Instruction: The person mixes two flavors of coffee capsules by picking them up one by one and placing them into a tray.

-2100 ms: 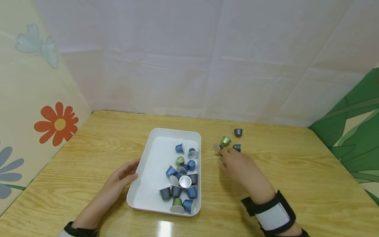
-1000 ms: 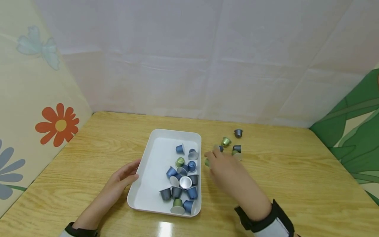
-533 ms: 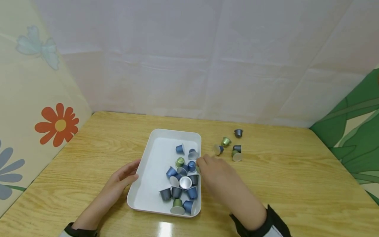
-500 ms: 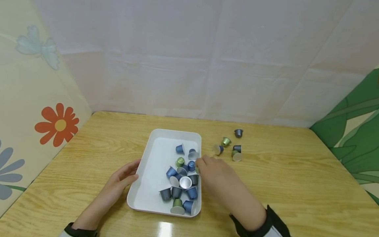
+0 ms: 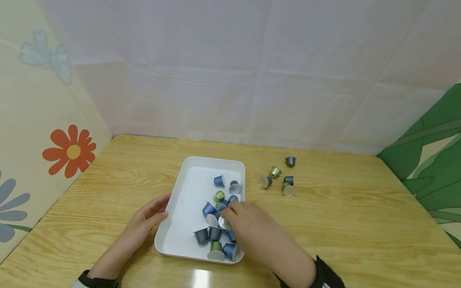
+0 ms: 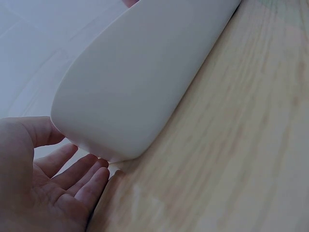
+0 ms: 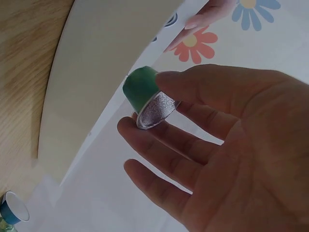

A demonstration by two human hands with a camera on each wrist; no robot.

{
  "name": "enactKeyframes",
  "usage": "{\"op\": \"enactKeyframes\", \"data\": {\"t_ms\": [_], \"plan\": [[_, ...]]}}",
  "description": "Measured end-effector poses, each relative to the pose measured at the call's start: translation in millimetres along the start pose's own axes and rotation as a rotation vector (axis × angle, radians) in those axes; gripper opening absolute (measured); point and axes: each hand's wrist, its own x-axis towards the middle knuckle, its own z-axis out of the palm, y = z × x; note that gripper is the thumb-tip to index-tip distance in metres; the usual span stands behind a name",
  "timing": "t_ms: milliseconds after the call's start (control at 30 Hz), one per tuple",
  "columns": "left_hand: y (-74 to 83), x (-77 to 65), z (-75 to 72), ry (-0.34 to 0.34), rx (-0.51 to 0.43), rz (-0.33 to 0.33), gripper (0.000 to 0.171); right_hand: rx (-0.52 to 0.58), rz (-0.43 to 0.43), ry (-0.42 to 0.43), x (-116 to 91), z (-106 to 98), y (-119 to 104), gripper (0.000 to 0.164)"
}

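In the right wrist view my right hand [image 7: 227, 130] pinches a green coffee capsule [image 7: 141, 89] between thumb and fingers, its foil-coloured lid facing the palm. From the head view, that right hand [image 5: 257, 234] is over the right side of a white tray [image 5: 180, 224], covering part of the coffee capsules inside. These are blue [image 5: 208, 209], dark grey [image 5: 201, 235] and green [image 5: 219, 196]. My left hand [image 5: 142, 220] touches the tray's left edge with relaxed fingers. In the left wrist view, the left hand's fingertips [image 6: 89, 162] meet the tray's outer wall [image 6: 125, 82].
Right of the tray, several capsules lie on the wooden table [image 5: 342, 208]: a light green one [image 5: 275, 172], a dark grey one [image 5: 290, 161], and a green one [image 5: 288, 189] against a dark one [image 5: 289, 180]. A pale cloth [image 5: 216, 80] hangs behind the table.
My right hand has picked up a green capsule from the table and carried it left, over the tray's right rim. The left hand and the tray have stayed in place.
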Motion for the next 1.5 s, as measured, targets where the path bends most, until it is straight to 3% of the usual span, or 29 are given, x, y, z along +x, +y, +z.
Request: {"op": "enactKeyframes", "data": {"t_ms": [467, 1133, 1500], "plan": [[-0.5, -0.4, -0.4, 0.005, -0.007, 0.015, 0.052, 0.023, -0.013, -0.143, 2, 5, -11, 0.033], [-1.4, 0.6, -0.5, 0.014, 0.008, 0.018, 0.052, 0.012, -0.019, -0.119, 4, 11, -15, 0.027], [-1.7, 0.1, -0.7, 0.013, 0.015, 0.026, 0.052, -0.023, -0.038, -0.080, 3, 14, -16, 0.033]]}}
